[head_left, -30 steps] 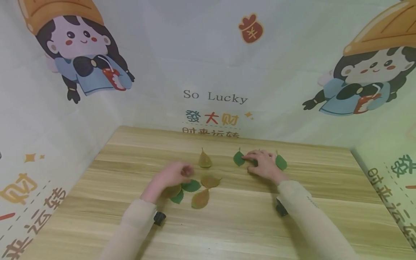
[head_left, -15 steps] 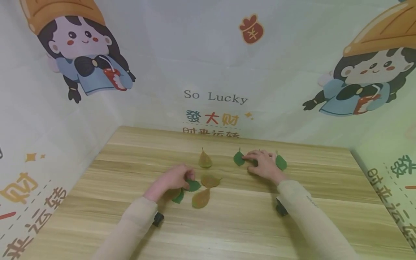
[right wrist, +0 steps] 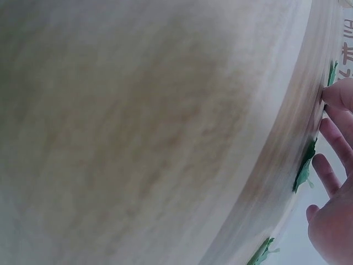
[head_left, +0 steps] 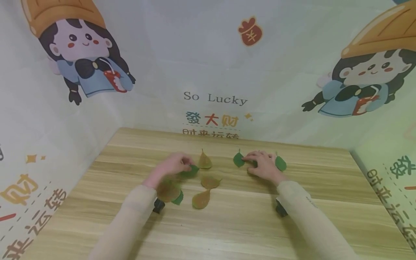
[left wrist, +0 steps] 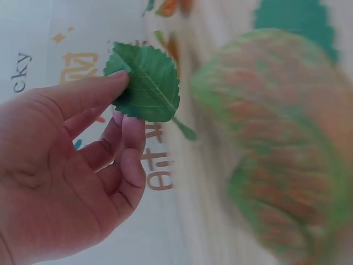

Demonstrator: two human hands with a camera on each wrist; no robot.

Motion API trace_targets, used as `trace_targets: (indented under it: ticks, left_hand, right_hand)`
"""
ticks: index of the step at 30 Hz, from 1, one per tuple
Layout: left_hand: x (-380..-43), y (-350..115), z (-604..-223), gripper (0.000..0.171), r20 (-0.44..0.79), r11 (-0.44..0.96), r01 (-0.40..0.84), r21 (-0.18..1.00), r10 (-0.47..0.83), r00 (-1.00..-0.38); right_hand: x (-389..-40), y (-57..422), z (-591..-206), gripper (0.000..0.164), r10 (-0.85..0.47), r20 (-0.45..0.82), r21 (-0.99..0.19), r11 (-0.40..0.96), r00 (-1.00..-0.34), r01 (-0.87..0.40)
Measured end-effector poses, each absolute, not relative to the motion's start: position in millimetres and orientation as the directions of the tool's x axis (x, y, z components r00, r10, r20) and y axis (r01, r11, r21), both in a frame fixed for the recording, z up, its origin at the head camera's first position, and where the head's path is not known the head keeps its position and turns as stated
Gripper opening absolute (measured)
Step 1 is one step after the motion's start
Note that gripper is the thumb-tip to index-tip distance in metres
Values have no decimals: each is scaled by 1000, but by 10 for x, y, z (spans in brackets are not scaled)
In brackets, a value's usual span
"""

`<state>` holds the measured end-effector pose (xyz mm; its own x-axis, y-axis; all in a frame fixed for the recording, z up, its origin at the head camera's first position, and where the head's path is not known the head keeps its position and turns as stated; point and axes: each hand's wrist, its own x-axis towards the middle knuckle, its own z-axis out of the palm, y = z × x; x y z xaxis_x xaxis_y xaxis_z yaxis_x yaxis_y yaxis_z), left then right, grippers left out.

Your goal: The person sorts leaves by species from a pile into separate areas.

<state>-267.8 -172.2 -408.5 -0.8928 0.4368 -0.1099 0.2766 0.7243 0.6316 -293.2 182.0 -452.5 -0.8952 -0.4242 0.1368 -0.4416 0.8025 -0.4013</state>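
Backdrop (head_left: 162,54) behind, wood table (head_left: 227,227) before it. Your right hand (head_left: 264,165) rests near the table's far edge, fingers loosely spread, nothing visible in its grip, index fingertip touching one green leaf (head_left: 238,159). Your left hand (head_left: 173,164), left of the table's middle, is partly closed. Brown leaves (head_left: 210,181) lie from near the far edge back toward you. Smallest: held leaf (left wrist: 146,83), green, pinched between left thumb and fingers, above the table.
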Motion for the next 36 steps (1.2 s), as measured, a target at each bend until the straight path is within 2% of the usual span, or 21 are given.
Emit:
trace_targets:
  ticks: [5,11,21,25,30,36]
  left_hand:
    - [-2810,-1649,-3957,12,-42,740,294,605,399,-916]
    - [-2935,-1508,-3860,16,-17,690,248,680,353,-935]
    - [-3091,-1230,-3933,44,84,627,294,722,342,-936]
    - [-3126,-1131,-4020,41,118,585,296,755,322,-939]
    - [-3159,-1009,-4118,30,110,500,219,838,238,-965]
    - [-3199,-873,-4205,21,121,543,159,825,106,-987]
  right_hand:
    - [-2952,1826,-4541,41,-425,133,-400,804,-896,-440]
    - [-2957,1831,-4565,42,-428,125,-403,802,-895,-440]
    - [-2958,1828,-4552,42,-429,120,-400,805,-895,-439]
    - [-2962,1817,-4553,43,-429,109,-399,807,-897,-435]
    - [-2963,1816,-4549,42,-429,101,-394,811,-897,-432]
    - [-2947,1826,-4527,43,-423,101,-399,812,-900,-426]
